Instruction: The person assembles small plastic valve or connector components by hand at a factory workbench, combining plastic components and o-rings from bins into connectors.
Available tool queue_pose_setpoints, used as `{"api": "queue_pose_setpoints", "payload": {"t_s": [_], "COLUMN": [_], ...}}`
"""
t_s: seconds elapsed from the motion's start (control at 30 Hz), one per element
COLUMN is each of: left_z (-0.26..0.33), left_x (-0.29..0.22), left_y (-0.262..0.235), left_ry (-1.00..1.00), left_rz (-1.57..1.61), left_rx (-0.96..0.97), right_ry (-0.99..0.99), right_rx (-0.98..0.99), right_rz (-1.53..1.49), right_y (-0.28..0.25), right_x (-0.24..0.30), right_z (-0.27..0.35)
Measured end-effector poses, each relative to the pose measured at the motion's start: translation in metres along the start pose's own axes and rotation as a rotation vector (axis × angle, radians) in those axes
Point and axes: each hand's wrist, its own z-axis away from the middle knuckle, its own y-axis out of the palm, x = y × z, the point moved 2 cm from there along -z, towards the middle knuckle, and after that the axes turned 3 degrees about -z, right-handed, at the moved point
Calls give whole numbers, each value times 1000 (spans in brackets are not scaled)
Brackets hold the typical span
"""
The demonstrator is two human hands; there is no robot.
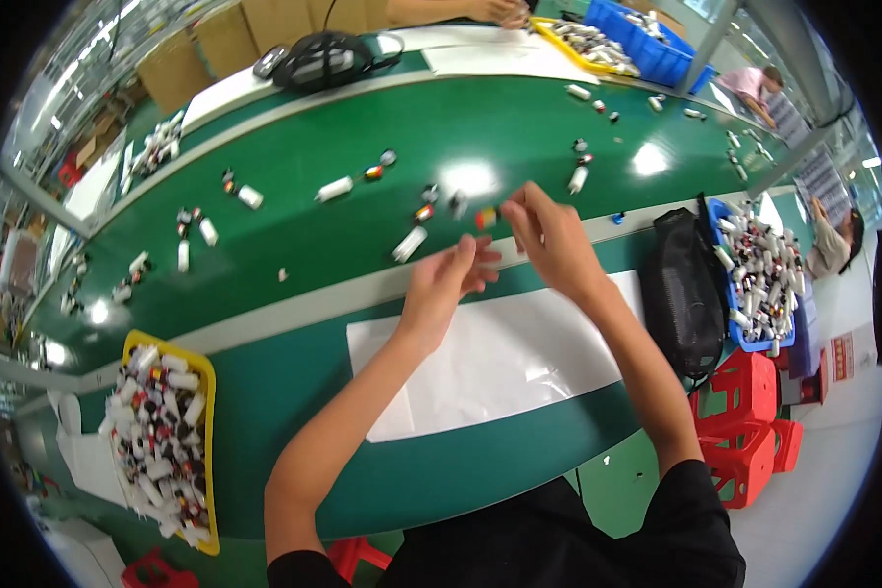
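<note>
My left hand [446, 284] hovers over the near edge of the green conveyor belt, palm turned inward and fingers spread, holding nothing visible. Beside it on the right, my right hand [554, 235] is curled, thumb and fingers drawn together; whatever is between them is hidden. Just left of its fingertips is a blurred small orange-red and yellow piece [486, 218], apparently in the air. A blurred grey-white piece [458, 203] shows farther left. Close by on the belt are a white cylindrical piece [409, 244] and a small dark piece with red and yellow [423, 213].
A white sheet [500, 363] covers part of the green table under my forearms. A yellow tray [212, 421] heaped with pieces stands left, a black mesh bag [678, 294] and blue bin [720, 220] right. Red stools [745, 392] stand below. Across the belt, another person's hands [495, 12] work.
</note>
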Motion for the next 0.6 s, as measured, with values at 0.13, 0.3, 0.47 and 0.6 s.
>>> {"api": "queue_pose_setpoints", "payload": {"t_s": [0.13,0.3,0.47,0.6], "left_z": [6,8,7,7], "left_x": [-3,17,22,17], "left_y": [-19,-23,-36,-36], "left_ry": [-6,-20,-7,10], "left_rz": [210,362,254,320], "left_rx": [-107,-95,-26,45], "right_ry": [50,-247,-345,51], "right_rx": [5,-149,-115,-94], "right_rz": [217,336,302,-53], "right_y": [43,56,65,61], "right_x": [24,9,19,28], "right_z": [39,54,59,60]}}
